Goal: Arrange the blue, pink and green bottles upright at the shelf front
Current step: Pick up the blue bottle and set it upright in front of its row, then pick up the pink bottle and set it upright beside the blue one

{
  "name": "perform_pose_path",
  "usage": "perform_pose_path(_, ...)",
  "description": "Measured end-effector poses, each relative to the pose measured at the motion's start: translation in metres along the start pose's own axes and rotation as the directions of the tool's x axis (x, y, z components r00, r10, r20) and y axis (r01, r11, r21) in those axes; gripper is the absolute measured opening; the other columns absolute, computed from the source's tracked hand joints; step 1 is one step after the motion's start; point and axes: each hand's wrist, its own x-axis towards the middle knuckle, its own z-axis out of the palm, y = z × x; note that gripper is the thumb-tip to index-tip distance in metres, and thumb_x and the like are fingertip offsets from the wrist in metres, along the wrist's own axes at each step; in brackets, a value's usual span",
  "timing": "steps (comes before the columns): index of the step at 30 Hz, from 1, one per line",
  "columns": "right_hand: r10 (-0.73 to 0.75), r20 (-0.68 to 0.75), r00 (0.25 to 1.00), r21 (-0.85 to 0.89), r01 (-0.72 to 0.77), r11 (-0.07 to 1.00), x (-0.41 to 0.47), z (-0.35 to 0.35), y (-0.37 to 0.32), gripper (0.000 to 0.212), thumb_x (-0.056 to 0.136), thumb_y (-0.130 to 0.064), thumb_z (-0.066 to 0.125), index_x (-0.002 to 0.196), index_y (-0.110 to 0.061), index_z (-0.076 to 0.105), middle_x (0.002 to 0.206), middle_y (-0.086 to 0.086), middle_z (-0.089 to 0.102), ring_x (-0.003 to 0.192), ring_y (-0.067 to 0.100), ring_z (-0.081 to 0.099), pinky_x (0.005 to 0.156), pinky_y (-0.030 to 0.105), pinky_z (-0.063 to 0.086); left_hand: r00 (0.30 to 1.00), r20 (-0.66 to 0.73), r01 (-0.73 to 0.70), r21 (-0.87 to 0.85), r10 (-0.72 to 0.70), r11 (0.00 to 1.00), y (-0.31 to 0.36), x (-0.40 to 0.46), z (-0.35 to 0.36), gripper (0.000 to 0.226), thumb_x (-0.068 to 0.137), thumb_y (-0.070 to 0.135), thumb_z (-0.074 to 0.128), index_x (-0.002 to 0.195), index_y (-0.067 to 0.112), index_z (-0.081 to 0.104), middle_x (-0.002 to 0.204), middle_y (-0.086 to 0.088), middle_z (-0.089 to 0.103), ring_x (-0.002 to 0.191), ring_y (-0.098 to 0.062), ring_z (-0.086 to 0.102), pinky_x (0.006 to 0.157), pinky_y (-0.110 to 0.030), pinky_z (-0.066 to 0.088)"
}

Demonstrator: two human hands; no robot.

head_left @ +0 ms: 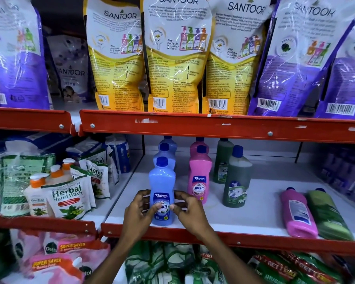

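A blue bottle (162,181) stands upright at the front edge of the white shelf (244,214). My left hand (139,210) and my right hand (188,210) hold it from both sides at its label. Two more blue bottles (165,149) line up behind it. To the right stand a pink bottle (200,173) with another pink one behind, then a green bottle (237,177) with a second green one (221,160) behind. At the far right a pink bottle (298,212) and a green bottle (329,214) lie on their sides.
A red shelf lip (254,239) runs along the front. Herbal hand wash pouches and pump bottles (68,195) fill the bay to the left. Large Santoor refill pouches (172,58) crowd the shelf above. Purple packs (348,175) sit at the right rear.
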Motion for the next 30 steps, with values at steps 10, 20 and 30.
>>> perform_pose_path(10, -0.016, -0.009, 1.0, 0.03, 0.016, 0.999, -0.017, -0.004, -0.007, 0.051, 0.091, -0.019, 0.068, 0.139, -0.02, 0.051, 0.136, -0.008, 0.058, 0.122, 0.012, 0.059, 0.099, 0.028, 0.054, 0.991, -0.129, -0.019, 0.098, 0.031, 0.995, 0.013, -0.022, -0.005, 0.07, 0.08, 0.05, 0.073, 0.141, 0.031, 0.043, 0.145, 0.004, 0.055, 0.131, -0.014, 0.055, 0.102, -0.034, 0.052)
perform_pose_path(20, -0.334, -0.21, 0.919, -0.787, 0.043, 0.615, -0.066, -0.134, 0.033, 0.066, 0.097, -0.031, 0.041, 0.156, -0.019, 0.014, 0.166, 0.005, 0.01, 0.154, 0.02, -0.005, 0.124, 0.043, -0.009, 0.751, 0.206, -0.626, 0.527, 0.628, 0.575, 0.088, -0.054, 0.112, 0.073, 0.097, 0.051, 0.046, 0.158, 0.021, 0.02, 0.17, -0.002, 0.012, 0.158, -0.026, 0.009, 0.128, -0.05, 0.005)
perform_pose_path(30, 0.075, -0.364, 0.929, -0.814, -0.356, 0.459, -0.102, -0.269, 0.092, 0.055, 0.092, -0.025, 0.037, 0.141, -0.002, 0.047, 0.148, 0.021, 0.048, 0.145, 0.037, 0.035, 0.123, 0.061, 0.006, 0.839, 0.514, -0.378, 0.311, 0.18, 0.872, 0.123, -0.045, 0.288, 0.061, 0.1, 0.045, 0.039, 0.154, 0.016, 0.034, 0.157, -0.004, 0.044, 0.142, -0.019, 0.045, 0.119, -0.028, 0.035)
